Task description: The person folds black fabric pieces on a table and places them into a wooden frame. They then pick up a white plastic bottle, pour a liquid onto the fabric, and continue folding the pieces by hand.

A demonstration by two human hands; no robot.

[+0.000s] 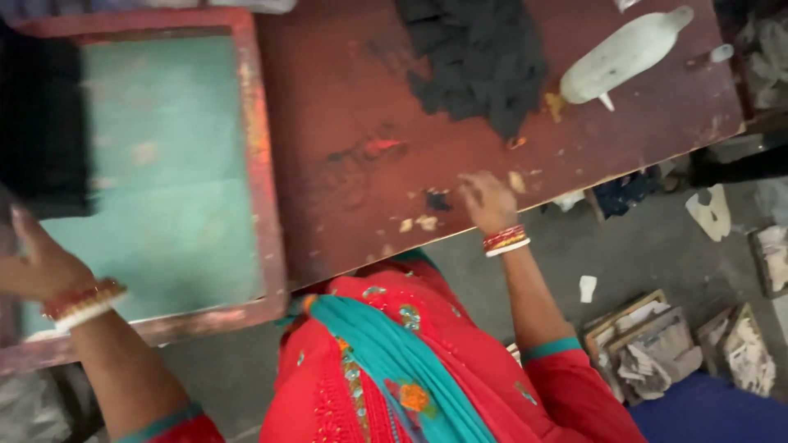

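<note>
I am looking down over a worn red bench [345, 107] that is carrying a wooden frame [261, 164] with a green screen [164, 164] stretched inside it. My left hand [37, 262] is lying at the near left side of that frame, fingers loosely extended and slightly spread, touching the area where a black cloth [45, 123] is covering the left part of the screen; I cannot tell whether the fingers are gripping the cloth or only resting by its lower edge, since the view is blurred there. My right hand [486, 201] is resting palm down on the near edge of the bench, fingers curled lightly and holding nothing that I can make out, just beside some small pale scraps [419, 221] and a dark scrap [437, 200]. Both wrists are wearing red and white bangles [505, 240]. Farther across the bench, a heap of black fabric [480, 57] is lying near a pale plastic bottle [624, 53] that is tipped on its side. Beyond the bench edge, on the grey floor [574, 246], stacks of paper in wooden trays [648, 344] are sitting well apart from the hands.
</note>
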